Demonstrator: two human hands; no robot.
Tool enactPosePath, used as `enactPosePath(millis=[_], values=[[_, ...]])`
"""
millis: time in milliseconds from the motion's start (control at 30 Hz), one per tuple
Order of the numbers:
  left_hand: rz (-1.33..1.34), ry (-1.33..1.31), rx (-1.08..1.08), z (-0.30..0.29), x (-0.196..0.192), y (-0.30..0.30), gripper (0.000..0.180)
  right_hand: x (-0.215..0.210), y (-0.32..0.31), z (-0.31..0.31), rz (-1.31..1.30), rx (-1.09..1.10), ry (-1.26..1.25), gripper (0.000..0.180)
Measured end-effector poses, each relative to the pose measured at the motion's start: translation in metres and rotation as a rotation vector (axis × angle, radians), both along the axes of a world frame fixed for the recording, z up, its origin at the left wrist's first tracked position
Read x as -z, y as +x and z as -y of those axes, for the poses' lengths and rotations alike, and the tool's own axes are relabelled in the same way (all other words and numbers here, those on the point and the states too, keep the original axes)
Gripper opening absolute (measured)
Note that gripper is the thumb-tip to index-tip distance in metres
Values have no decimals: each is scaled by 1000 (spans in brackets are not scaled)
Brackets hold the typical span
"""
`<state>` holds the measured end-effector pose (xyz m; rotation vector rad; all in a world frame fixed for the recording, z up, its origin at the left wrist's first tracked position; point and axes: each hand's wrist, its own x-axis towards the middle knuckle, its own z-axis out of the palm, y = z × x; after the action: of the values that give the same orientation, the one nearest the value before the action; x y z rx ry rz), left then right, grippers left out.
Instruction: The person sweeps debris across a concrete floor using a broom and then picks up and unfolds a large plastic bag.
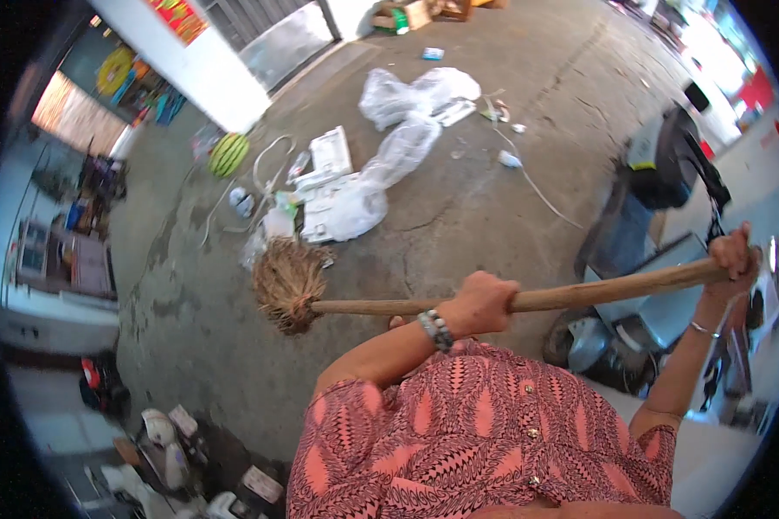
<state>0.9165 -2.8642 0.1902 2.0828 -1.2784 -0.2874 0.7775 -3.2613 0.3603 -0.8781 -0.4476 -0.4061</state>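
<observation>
A straw broom (383, 306) with a long wooden handle lies almost level across my view. Its frayed bristle head points left, beside a heap of litter on the concrete floor. My left hand (483, 304) is closed round the middle of the handle, and my right hand (732, 253) grips the far right end, higher up. Just beyond the bristles are white foam pieces (331, 154) and crumpled clear plastic wrap (411, 143). A pale cord (271, 164) and small scraps are scattered around them.
A green striped ball (229, 154) like a watermelon sits by a white pillar (234, 86). Close on my right stands a scooter (658, 277). More vehicles (166, 450) are at the lower left. Cardboard boxes (453, 9) stand at the back, and a small blue packet (433, 54) lies on the floor.
</observation>
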Motion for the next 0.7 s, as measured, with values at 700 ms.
enactPosePath(millis=[700], values=[[-64, -39, -1279, -477, 185, 79, 13, 43, 349, -588, -361, -619, -353, 28]])
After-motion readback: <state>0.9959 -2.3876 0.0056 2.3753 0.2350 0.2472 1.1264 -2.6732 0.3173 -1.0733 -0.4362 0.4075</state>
